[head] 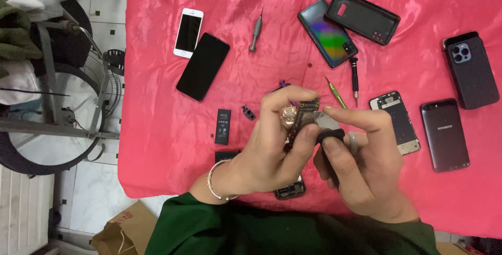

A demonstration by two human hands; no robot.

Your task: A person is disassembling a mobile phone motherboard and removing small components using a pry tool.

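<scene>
Left hand (272, 145) pinches circuit board (305, 116) above near-centre of red cloth (157, 129), right hand (361, 166) clamps dark tool (328, 145) against board edge; risk: a tool slip could gouge the board or flick it loose.

Both hands meet at centre, low in view. Left hand (272, 145) comes in from lower left, wrist bent, bracelet on wrist, ring on a finger, thumb and fingers curled in a pinch, forefinger arched over the top. Right hand (361, 166) comes from lower right, fingers curled closed, forefinger stretched left toward left fingertips, thumb tucked under. Green sleeves on both forearms.
</scene>
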